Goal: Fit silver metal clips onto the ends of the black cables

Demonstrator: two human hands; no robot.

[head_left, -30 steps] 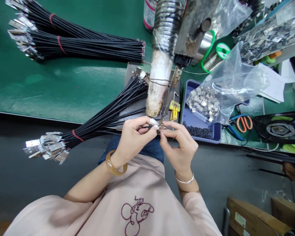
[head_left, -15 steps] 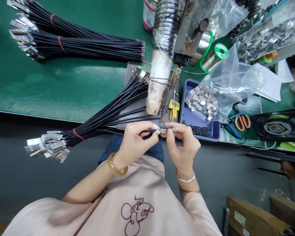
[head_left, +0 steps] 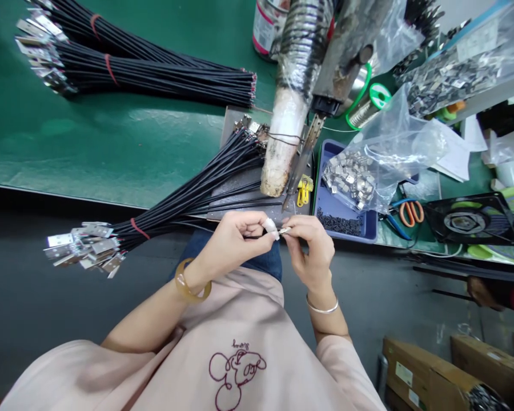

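Between finger and thumb, my left hand (head_left: 246, 234) pinches the end of a black cable, close to its tip. White tape or a finger cover wraps one of its fingertips. My right hand (head_left: 309, 245) grips a small metal connector (head_left: 285, 230) at that same cable end, its fingers closed. The two hands almost touch, just in front of the table edge. To the left lies a bundle of black cables (head_left: 188, 181), tied with a red band, with metal USB plugs (head_left: 88, 246) hanging past the edge. Just beyond my hands, a soldering iron (head_left: 302, 157) points down toward me.
A taped fume hose (head_left: 282, 137) hangs beside the iron. On the right stand a blue tray (head_left: 370, 233) with metal shells in a bag, pliers (head_left: 405, 214), a black fan (head_left: 471, 220) and solder spools (head_left: 366, 108). More tied cables (head_left: 154, 71) lie at the back left.
Both hands stay together at the cable end. My right fingers have shifted slightly left and curled differently round the connector, which now tilts upward. The camera view has moved a little.
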